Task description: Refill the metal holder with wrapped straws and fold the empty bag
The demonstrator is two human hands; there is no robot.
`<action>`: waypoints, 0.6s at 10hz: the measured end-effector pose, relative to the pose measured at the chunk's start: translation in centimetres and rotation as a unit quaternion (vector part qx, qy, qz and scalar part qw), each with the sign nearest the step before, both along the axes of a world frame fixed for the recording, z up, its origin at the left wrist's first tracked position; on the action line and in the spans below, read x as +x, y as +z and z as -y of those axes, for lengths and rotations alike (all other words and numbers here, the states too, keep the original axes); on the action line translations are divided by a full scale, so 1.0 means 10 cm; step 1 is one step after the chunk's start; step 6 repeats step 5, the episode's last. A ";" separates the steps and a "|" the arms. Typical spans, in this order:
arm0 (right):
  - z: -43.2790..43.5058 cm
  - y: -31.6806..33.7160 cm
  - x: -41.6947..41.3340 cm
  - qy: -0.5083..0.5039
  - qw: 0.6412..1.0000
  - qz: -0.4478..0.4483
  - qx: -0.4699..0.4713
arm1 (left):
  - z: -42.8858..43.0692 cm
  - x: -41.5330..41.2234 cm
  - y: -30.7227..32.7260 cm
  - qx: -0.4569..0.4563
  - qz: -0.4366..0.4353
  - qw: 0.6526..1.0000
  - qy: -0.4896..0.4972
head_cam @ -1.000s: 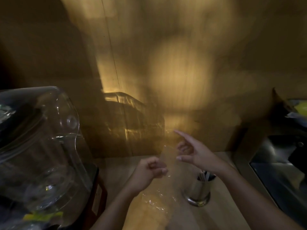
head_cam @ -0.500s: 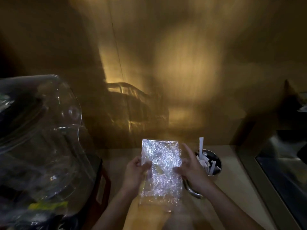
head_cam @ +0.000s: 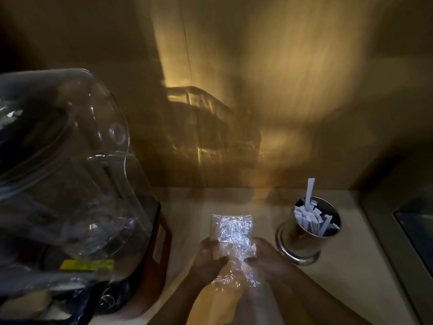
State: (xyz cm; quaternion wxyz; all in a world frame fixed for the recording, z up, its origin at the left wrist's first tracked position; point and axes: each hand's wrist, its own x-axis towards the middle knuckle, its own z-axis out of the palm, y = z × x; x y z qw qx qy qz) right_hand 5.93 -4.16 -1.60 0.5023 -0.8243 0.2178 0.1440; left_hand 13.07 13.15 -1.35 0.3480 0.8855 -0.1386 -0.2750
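A crinkled clear plastic bag [head_cam: 234, 233] lies flattened on the pale counter [head_cam: 339, 289], low in the middle of the view. My left hand [head_cam: 207, 256] grips its left edge and my right hand [head_cam: 262, 253] grips its right edge, thumbs lying on top of the plastic. The bag's lower part runs down between my forearms. To the right stands the shiny metal holder [head_cam: 302, 238], upright, with several white wrapped straws [head_cam: 309, 213] inside. One straw sticks up higher than the rest.
A large clear plastic blender jar and cover [head_cam: 63, 174] on a dark base [head_cam: 154, 249] fills the left side. A metal sink [head_cam: 412, 228] is at the right edge. A brown wall [head_cam: 257, 90] stands right behind the counter.
The bag has come down from an upright hold in front of me to lie flat on the counter. Both hands moved lower with it. The camera view tipped downward.
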 end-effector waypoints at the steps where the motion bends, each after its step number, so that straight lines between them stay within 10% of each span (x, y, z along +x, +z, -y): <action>1: -0.02 -0.07 -0.02 0.096 0.982 -0.069 -0.144 | -0.05 -0.02 -0.16 0.105 0.083 0.980 -0.148; 3: -0.02 -0.24 -0.11 0.073 0.941 0.015 -0.329 | -0.03 -0.03 -0.23 0.218 0.111 0.948 -0.204; 6: 0.18 0.07 0.27 0.157 0.950 -0.029 -0.269 | 0.15 0.24 0.16 0.218 0.211 0.932 -0.199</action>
